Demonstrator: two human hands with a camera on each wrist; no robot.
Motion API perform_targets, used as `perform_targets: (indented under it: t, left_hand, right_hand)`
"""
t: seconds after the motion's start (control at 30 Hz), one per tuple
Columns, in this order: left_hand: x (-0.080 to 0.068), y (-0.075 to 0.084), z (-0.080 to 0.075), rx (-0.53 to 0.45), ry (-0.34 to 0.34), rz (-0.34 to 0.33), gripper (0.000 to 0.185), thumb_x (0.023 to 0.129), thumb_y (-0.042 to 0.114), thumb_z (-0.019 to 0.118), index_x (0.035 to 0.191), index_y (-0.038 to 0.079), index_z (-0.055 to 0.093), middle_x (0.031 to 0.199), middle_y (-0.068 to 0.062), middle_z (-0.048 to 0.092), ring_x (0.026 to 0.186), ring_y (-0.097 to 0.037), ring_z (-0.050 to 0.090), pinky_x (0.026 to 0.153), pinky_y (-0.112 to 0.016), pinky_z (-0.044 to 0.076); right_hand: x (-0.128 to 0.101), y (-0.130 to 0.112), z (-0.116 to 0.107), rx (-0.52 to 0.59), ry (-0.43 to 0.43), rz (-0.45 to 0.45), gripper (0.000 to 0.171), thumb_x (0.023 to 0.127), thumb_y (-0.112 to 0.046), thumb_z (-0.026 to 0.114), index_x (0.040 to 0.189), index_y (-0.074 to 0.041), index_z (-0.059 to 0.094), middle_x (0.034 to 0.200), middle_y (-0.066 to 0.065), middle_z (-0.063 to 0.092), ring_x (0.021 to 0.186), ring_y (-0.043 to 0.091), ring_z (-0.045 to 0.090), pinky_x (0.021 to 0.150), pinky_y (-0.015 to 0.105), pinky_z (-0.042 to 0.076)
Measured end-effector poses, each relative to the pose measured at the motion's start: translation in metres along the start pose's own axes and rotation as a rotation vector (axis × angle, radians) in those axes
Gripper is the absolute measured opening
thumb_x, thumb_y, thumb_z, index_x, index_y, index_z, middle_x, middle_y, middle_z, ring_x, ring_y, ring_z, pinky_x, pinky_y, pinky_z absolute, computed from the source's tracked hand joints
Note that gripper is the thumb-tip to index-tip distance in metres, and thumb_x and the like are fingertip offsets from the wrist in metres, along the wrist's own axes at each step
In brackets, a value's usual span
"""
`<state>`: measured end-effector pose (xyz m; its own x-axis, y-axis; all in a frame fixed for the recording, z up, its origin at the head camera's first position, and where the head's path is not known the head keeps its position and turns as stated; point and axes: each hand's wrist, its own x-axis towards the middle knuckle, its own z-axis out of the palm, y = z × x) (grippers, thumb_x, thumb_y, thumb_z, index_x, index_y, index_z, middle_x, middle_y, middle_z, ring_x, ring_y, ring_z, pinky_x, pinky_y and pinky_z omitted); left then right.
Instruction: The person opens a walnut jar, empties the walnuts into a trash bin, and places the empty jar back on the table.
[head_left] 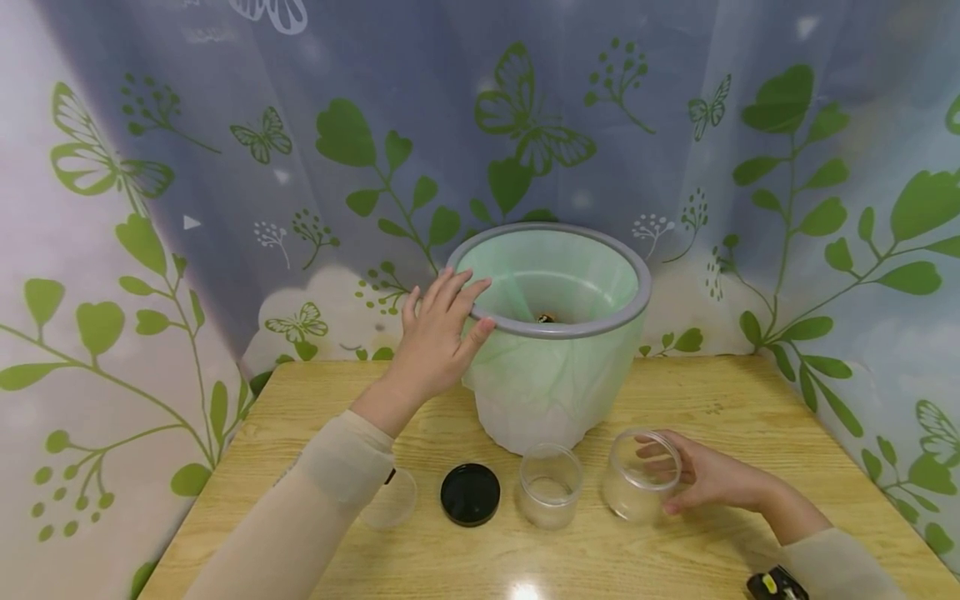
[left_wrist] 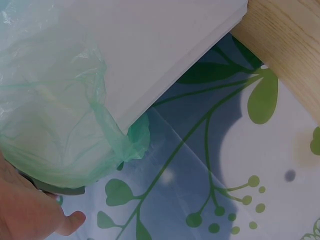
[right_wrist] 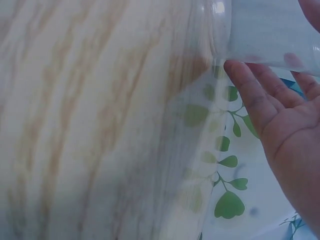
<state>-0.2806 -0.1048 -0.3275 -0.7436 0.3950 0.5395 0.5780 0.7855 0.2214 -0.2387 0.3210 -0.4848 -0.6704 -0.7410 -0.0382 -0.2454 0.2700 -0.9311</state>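
Observation:
A grey-rimmed bin (head_left: pixel 551 392) with a pale green plastic liner stands on the wooden table. My left hand (head_left: pixel 442 333) rests on the left of its rim with fingers spread, their tips over the edge and the thumb outside. In the left wrist view, the green liner (left_wrist: pixel 55 130) bunches beside that hand. My right hand (head_left: pixel 712 475) holds a clear plastic jar (head_left: pixel 630 492) at its right side, fingers behind it and thumb in front. The right wrist view shows the fingers (right_wrist: pixel 250 90) along the jar's wall.
A second clear jar (head_left: pixel 551 504) stands left of the held one. Beside it lies a round black lid (head_left: pixel 470 494). A clear round piece (head_left: pixel 393 504) is partly behind my left sleeve. Something small and dark (head_left: pixel 546 317) shows inside the bin. Patterned curtains (head_left: pixel 360 50) hang behind the table (head_left: pixel 697 400).

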Motion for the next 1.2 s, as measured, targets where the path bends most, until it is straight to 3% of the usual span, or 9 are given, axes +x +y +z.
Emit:
perform_targets:
  t: [0.4,0.5,0.67,0.97,1.07,1.2]
  left_hand:
    - [-0.001,0.001,0.000,0.003,-0.003,-0.002,0.085,0.095,0.074,0.005,0.157,0.024,0.034,0.162,-0.006,0.027,0.153,-0.026,0.011,0.114,-0.066,0.008]
    - [-0.001,0.001,-0.001,0.005,-0.003,0.001,0.084,0.095,0.074,0.005,0.157,0.024,0.034,0.162,-0.007,0.028,0.152,-0.026,0.012,0.113,-0.066,0.009]
    - [0.000,0.001,-0.002,0.007,-0.009,-0.004,0.085,0.095,0.074,0.005,0.158,0.024,0.033,0.163,-0.005,0.027,0.153,-0.026,0.011,0.114,-0.066,0.008]
    - [0.000,0.001,-0.003,-0.003,-0.020,-0.012,0.086,0.094,0.075,0.005,0.158,0.024,0.032,0.163,-0.005,0.025,0.153,-0.026,0.010,0.115,-0.065,0.005]
    - [0.000,0.001,-0.003,0.003,-0.020,-0.009,0.085,0.094,0.075,0.005,0.158,0.024,0.032,0.164,-0.006,0.025,0.153,-0.026,0.011,0.114,-0.065,0.006]
    - [0.000,0.000,-0.004,0.009,-0.019,-0.010,0.085,0.095,0.075,0.005,0.159,0.025,0.031,0.165,-0.005,0.024,0.153,-0.026,0.011,0.114,-0.065,0.006]
  right_hand:
    - [-0.004,-0.007,-0.002,-0.018,0.011,0.024,0.086,0.089,0.002,0.073,0.155,0.002,0.018,0.146,0.044,0.028,0.130,0.062,0.036,0.103,0.026,0.043]
    - [-0.007,-0.010,-0.004,-0.026,0.012,0.023,0.085,0.089,0.002,0.072,0.154,0.004,0.017,0.147,0.045,0.026,0.134,0.048,0.042,0.103,0.026,0.043]
    - [-0.013,-0.018,-0.009,-0.024,0.011,0.042,0.087,0.091,0.001,0.070,0.156,0.003,0.013,0.148,0.044,0.024,0.133,0.011,0.048,0.101,0.021,0.041]
    - [-0.020,-0.032,-0.016,-0.042,0.050,0.071,0.087,0.091,0.001,0.071,0.157,0.002,0.014,0.151,0.039,0.023,0.128,-0.002,0.046,0.103,0.020,0.041]
    - [-0.022,-0.038,-0.019,-0.063,0.051,0.061,0.084,0.092,0.001,0.069,0.157,0.001,0.015,0.151,0.039,0.024,0.129,0.001,0.046,0.104,0.022,0.041]
    - [-0.024,-0.048,-0.021,-0.123,0.067,0.078,0.073,0.098,-0.003,0.063,0.157,0.000,0.019,0.150,0.037,0.029,0.135,0.025,0.047,0.103,0.025,0.043]
